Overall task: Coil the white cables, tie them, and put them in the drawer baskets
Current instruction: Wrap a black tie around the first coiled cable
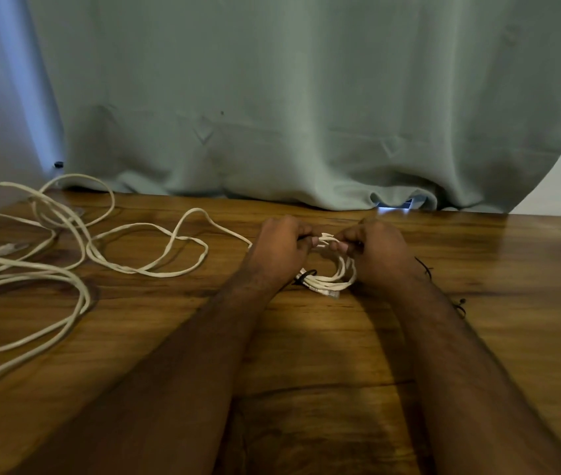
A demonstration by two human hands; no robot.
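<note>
Loose white cable sprawls over the left of the wooden table, spilling past its left edge. Left hand and right hand, fingers curled, both pinch the far side of the coiled white cable mid-table; a black tie crosses its near-left. Bare wood lies right and near. A curtain hangs along the far edge.

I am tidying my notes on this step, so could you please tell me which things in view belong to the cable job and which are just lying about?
Part of the job:
- coiled white cable, gripped by the left hand and right hand
- black tie on the coil
- loose white cables

Just lying about:
- wooden table
- green curtain
- black threads by the right wrist; purpose unclear
</note>
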